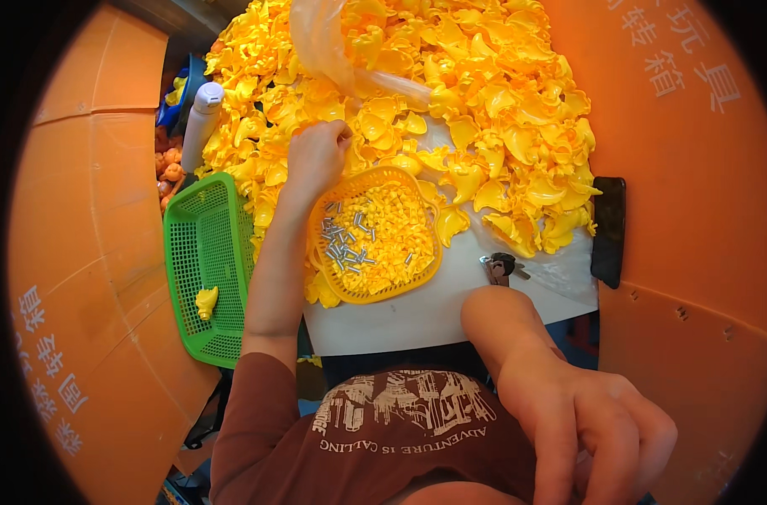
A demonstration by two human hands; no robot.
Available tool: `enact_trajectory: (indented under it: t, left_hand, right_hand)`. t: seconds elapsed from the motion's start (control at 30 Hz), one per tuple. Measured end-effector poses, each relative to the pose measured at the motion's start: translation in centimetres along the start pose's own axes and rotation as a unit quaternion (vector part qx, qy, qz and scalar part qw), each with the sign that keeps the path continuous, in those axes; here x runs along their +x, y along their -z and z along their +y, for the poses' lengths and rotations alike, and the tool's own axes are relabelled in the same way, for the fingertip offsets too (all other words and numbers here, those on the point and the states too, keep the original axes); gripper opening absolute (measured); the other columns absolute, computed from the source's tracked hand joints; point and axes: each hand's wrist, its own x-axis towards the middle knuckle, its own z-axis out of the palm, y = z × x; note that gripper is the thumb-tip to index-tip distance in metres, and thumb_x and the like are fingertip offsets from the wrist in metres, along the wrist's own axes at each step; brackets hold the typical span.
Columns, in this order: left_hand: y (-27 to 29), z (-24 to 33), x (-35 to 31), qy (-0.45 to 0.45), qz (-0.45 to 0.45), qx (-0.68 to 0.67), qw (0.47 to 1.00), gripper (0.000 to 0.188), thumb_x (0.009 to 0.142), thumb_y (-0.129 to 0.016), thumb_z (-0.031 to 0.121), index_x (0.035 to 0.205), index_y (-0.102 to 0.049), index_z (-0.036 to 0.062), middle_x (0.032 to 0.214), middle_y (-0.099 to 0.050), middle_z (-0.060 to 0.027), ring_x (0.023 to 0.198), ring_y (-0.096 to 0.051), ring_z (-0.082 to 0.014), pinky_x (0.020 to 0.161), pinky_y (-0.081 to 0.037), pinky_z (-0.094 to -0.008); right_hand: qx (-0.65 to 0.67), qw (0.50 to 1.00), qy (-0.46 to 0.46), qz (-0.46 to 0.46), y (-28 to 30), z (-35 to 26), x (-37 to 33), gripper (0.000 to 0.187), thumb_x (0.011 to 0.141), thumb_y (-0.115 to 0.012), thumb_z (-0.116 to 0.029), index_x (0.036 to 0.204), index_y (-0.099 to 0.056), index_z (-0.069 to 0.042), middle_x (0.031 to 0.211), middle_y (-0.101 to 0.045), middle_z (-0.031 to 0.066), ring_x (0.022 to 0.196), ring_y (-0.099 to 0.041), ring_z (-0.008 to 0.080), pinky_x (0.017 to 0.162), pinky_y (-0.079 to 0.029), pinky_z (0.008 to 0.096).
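My left hand (319, 156) is closed at the near edge of a big heap of glossy yellow plastic parts (527, 139). Whatever its fingers hold is hidden. Just right of that wrist sits a yellow basket (438, 244) with small yellow pieces (392, 240) and several short metal pins (341, 244) in it. Raised at the lower right, close to the camera, my right hand (598, 421) has its fingers curled downward. Their tips are out of sight, so anything in them cannot be made out. Below that forearm's elbow side lies a small dark metal object (501, 265) on the white tabletop (383, 328).
A green basket (177, 278) stands at the left with one yellow part (206, 302) inside. Beyond it is a white bottle (202, 126). Clear plastic film (320, 42) rises from the heap. Orange panels (89, 219) flank both sides; a dark block (608, 231) sits at right.
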Motion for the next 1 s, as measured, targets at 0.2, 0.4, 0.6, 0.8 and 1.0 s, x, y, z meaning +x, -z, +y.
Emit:
enact_trajectory:
  t: [0.2, 0.4, 0.6, 0.8, 1.0]
  left_hand:
    - [-0.1, -0.1, 0.2, 0.047, 0.066, -0.034, 0.996, 0.013, 0.081, -0.057, 0.013, 0.088, -0.062, 0.0030, 0.081, -0.064, -0.0150, 0.074, -0.062, -0.0302, 0.066, -0.048, -0.0353]
    - [0.6, -1.4, -0.9, 0.087, 0.115, -0.095, 0.985, 0.015, 0.082, -0.058, 0.011, 0.093, -0.062, 0.0017, 0.082, -0.064, -0.0129, 0.071, -0.062, -0.0239, 0.065, -0.048, -0.0317]
    - [2.1, -1.7, -3.9, 0.103, 0.200, -0.165, 0.960, 0.019, 0.081, -0.061, 0.012, 0.096, -0.061, -0.0001, 0.084, -0.064, -0.0091, 0.072, -0.060, -0.0161, 0.065, -0.047, -0.0278]
    - [2.1, -2.5, -7.3, 0.110, 0.204, -0.193, 0.953, 0.019, 0.082, -0.062, 0.012, 0.095, -0.062, -0.0015, 0.084, -0.064, -0.0078, 0.074, -0.060, -0.0137, 0.067, -0.047, -0.0262]
    - [1.9, -0.2, -11.6, 0.092, 0.256, -0.233, 0.934, 0.014, 0.080, -0.062, 0.007, 0.091, -0.061, -0.0017, 0.086, -0.063, -0.0096, 0.081, -0.060, -0.0186, 0.074, -0.046, -0.0287]
  right_hand:
    - [0.015, 1.000, -0.003, 0.017, 0.9, -0.2, 0.2, 0.012, 0.081, -0.056, 0.003, 0.070, -0.054, -0.001, 0.089, -0.054, 0.0074, 0.095, -0.059, 0.0195, 0.083, -0.054, 0.0262]
    - [0.044, 0.999, 0.007, -0.003, 2.0, 0.8, 0.7, 0.014, 0.084, -0.055, -0.002, 0.070, -0.053, -0.001, 0.088, -0.054, 0.0076, 0.092, -0.060, 0.0232, 0.079, -0.056, 0.0282]
    - [0.119, 0.993, -0.020, -0.010, 3.2, -1.0, 0.4, 0.013, 0.080, -0.059, -0.009, 0.074, -0.052, -0.001, 0.084, -0.053, 0.0105, 0.075, -0.061, 0.0253, 0.056, -0.056, 0.0336]
    - [0.083, 0.994, 0.030, 0.070, 2.8, -1.5, 0.7, 0.016, 0.072, -0.066, -0.005, 0.063, -0.053, -0.001, 0.070, -0.056, 0.0081, 0.054, -0.061, 0.0192, 0.045, -0.055, 0.0301]
    - [-0.093, 0.986, 0.091, 0.103, 2.2, -3.5, -0.7, 0.018, 0.076, -0.066, -0.019, 0.070, -0.054, -0.008, 0.071, -0.055, -0.0004, 0.057, -0.058, 0.0145, 0.047, -0.047, 0.0252]
